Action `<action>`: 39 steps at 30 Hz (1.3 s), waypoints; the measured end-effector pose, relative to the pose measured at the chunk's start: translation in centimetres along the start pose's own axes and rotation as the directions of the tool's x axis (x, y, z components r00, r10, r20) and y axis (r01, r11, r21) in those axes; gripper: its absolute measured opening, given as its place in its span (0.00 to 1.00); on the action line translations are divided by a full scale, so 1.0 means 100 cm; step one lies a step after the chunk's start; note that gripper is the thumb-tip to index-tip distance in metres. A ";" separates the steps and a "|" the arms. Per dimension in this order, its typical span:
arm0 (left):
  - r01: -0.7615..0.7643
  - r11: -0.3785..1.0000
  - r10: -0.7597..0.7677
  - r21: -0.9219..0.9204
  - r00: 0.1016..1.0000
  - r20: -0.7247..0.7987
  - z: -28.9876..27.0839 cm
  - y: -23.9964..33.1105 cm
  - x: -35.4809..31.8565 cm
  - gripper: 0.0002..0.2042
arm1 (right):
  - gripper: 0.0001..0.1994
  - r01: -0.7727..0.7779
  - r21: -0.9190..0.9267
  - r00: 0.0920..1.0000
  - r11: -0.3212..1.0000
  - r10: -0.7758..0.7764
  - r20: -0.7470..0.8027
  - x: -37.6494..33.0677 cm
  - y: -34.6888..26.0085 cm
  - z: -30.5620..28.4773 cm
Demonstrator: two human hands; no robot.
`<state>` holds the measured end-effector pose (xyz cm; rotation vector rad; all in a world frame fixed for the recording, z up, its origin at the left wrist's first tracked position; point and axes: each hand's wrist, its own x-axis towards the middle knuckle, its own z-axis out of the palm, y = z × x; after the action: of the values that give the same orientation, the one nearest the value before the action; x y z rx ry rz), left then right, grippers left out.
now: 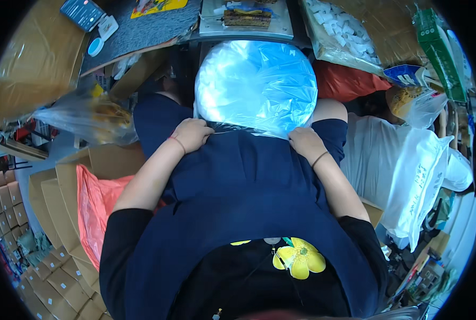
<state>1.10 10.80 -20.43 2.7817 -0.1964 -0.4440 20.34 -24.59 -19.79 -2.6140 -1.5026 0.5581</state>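
Note:
A large round plastic bag (256, 88), clear and bluish with a shiny wrinkled skin, sits in my lap against the table's front edge. Pale contents show dimly through its left part; what they are I cannot make out. My left hand (191, 135) is closed at the bag's near left edge, fingers curled inward. At the near right edge my right hand (306, 143) is likewise closed, its fingertips on the plastic. Between them the bag meets my navy apron (238, 165), and the fingertips are partly hidden there.
Ahead, a metal plate (212, 24) bears a small fixture. White plastic pieces (339, 26) fill a tray at right; a phone (81, 13) lies at left. Cardboard boxes (64, 200) and a pink bag (91, 213) stand left, a white sack (416, 181) right.

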 end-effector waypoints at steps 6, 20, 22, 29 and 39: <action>0.111 0.991 -0.112 -0.073 0.993 -0.020 0.008 0.001 0.004 0.13 | 0.07 0.022 0.226 0.988 0.974 0.014 -0.155 0.000 0.001 -0.006; 0.309 0.951 -0.291 -0.035 0.846 -0.446 -0.044 -0.034 0.119 0.08 | 0.06 0.020 0.276 0.822 0.961 0.141 -0.551 0.143 0.082 -0.016; 0.298 0.954 -0.283 -0.035 0.856 -0.433 -0.043 -0.036 0.122 0.08 | 0.09 -0.038 0.026 0.838 0.999 0.046 -0.544 0.146 0.080 -0.011; 0.192 0.961 -0.257 -0.201 0.889 -0.380 -0.035 -0.051 0.109 0.07 | 0.25 -0.158 -0.252 0.951 0.955 0.078 -0.299 0.150 0.044 0.018; 0.432 0.720 -0.390 -0.543 0.899 0.198 0.071 -0.131 0.095 0.17 | 0.34 -0.173 -0.252 0.968 0.952 0.212 0.136 0.159 0.026 0.023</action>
<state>8.84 19.40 -33.82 2.1818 0.4883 -0.5904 28.94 -12.70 -26.95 -2.9910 -1.4469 0.6587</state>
